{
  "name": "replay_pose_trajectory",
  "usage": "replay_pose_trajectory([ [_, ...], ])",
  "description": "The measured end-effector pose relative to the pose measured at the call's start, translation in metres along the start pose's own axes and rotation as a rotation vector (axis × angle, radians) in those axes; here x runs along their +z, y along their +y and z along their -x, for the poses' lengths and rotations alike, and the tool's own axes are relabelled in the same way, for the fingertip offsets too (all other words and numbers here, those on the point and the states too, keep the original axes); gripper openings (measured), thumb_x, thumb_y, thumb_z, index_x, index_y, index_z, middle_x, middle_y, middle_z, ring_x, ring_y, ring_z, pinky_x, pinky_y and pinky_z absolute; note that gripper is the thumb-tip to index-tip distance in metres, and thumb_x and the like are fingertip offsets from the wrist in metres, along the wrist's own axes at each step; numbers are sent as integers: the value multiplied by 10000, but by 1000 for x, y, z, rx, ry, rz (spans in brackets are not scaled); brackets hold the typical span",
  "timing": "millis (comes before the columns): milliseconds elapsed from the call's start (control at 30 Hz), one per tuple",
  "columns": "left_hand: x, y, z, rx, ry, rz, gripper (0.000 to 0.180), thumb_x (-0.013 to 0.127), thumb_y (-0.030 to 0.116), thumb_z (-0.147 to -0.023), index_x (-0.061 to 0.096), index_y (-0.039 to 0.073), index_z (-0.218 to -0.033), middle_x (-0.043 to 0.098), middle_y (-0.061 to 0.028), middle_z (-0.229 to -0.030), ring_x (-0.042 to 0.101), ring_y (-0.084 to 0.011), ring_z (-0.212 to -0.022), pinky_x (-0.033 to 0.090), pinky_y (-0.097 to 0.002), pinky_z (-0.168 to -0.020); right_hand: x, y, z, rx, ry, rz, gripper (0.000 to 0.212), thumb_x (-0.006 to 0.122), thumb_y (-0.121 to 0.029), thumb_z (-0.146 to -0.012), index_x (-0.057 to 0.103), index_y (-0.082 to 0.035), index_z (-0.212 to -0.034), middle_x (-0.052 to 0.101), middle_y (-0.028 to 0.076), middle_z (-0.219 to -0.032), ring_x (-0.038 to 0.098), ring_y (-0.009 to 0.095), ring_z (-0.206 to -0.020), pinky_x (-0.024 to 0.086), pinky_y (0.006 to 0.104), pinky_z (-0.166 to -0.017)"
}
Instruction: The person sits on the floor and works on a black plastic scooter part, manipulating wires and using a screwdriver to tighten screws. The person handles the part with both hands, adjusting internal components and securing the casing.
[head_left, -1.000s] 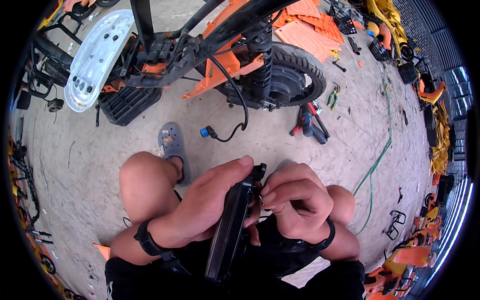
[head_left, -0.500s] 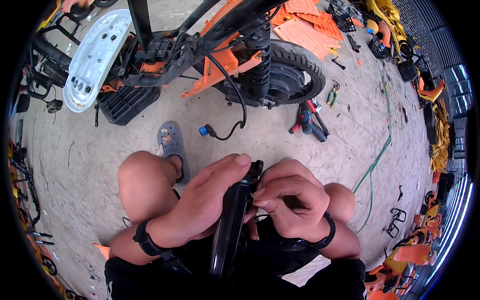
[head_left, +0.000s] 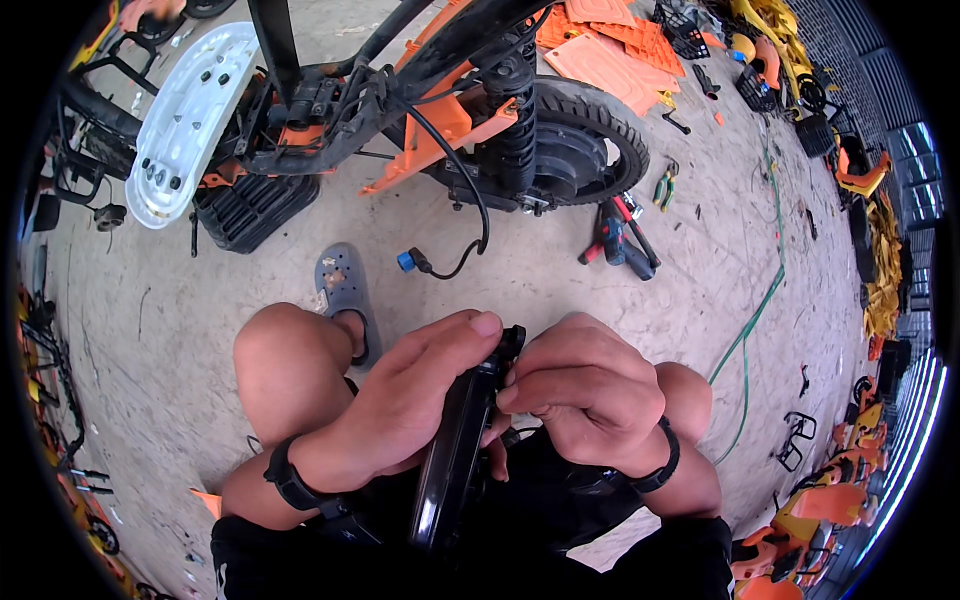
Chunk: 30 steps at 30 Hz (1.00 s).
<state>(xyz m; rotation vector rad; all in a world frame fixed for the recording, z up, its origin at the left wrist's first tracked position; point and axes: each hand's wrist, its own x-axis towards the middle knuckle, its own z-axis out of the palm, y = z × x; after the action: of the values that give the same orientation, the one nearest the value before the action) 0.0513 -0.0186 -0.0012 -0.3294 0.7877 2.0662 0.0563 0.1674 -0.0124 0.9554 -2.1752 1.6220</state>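
A long, glossy black part (head_left: 448, 462) with a small lug at its far end slants between my knees. My left hand (head_left: 398, 402) wraps it from the left, thumb stretched toward the lug and fingertips showing on the other side. Along its right edge, near the far end, my right hand (head_left: 592, 398) pinches with thumb and bent fingers. Whatever sits in that pinch is hidden behind the fingers. A thin dark wire shows below my right hand. On the floor ahead lies a black cable with a blue connector (head_left: 406, 261), running up to the partly stripped bike frame (head_left: 330, 120).
The rear wheel (head_left: 590, 150) stands ahead. A power drill (head_left: 612, 235) and green-handled pliers (head_left: 665, 186) lie right of it. A white footboard panel (head_left: 192, 125) is on the frame at left. A green hose (head_left: 765, 300) crosses the floor at right, near piled orange and yellow parts.
My right fingers have curled in and rolled slightly against the part's edge, tucking the thumb. The black part's near end has shifted a little left; my left hand keeps its hold.
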Motion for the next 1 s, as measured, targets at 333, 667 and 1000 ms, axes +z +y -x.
replay_pose_trajectory([
  [333, 2, 2, 0, -102, 13, 22, 390, 431, 376, -1033, 524, 12, -930, 520, -70, -737, 552, -171, -602, 569, -401, -539, 1, 0, 2, -52, 17, 75, 307, 745, 66, -578, 710, -13, -872, 668, 91, -876, 639, 232, -696, 518, 303, -556],
  [667, 7, 5, -3, -148, 52, -105, 456, 335, 449, -1030, 524, 46, -935, 515, -78, -698, 561, -218, -572, 546, -394, -522, -8, -2, -5, -73, -75, 139, 304, 710, 87, -580, 707, -13, -867, 651, 94, -896, 633, 245, -724, 521, 312, -585],
  [1000, 2, 0, -6, -72, 79, -31, 492, 348, 445, -1031, 554, 19, -898, 539, -83, -710, 552, -197, -595, 563, -416, -561, 6, -9, 3, 310, 79, -107, 193, 775, 46, -708, 714, 4, -887, 642, 114, -881, 651, 233, -756, 525, 302, -626],
])
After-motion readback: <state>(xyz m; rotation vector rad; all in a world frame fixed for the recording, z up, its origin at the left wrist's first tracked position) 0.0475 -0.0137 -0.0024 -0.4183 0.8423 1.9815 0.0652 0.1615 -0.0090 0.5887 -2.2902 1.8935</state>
